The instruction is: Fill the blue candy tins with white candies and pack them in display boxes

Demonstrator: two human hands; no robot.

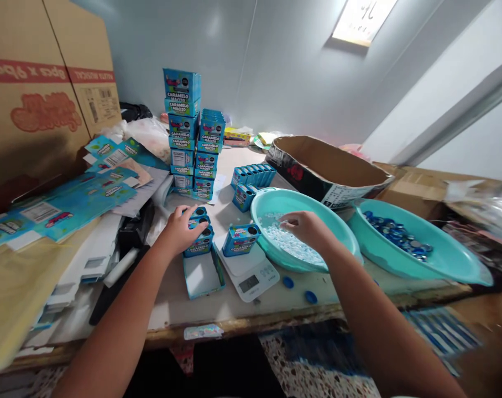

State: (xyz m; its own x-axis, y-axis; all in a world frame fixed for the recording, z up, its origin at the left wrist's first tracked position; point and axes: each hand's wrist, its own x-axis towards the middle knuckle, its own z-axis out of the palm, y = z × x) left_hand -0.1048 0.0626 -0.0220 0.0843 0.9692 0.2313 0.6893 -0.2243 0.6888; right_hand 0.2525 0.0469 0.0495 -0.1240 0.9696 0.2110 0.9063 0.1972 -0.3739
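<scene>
Teal basins [338, 214] [454, 235]: two; hands [183, 229] [304, 226]: two.

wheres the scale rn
In the head view, near centre, the white scale sits between the blue tray on its left and the basin of white pieces, with a blue box on top.

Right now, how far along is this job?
The stacks of boxes look done. The left hand rests on small boxes in a half-filled tray; the right hand is over white pieces in the basin. Apparently remaining: the tray's bare front and the box on the scale.
</scene>
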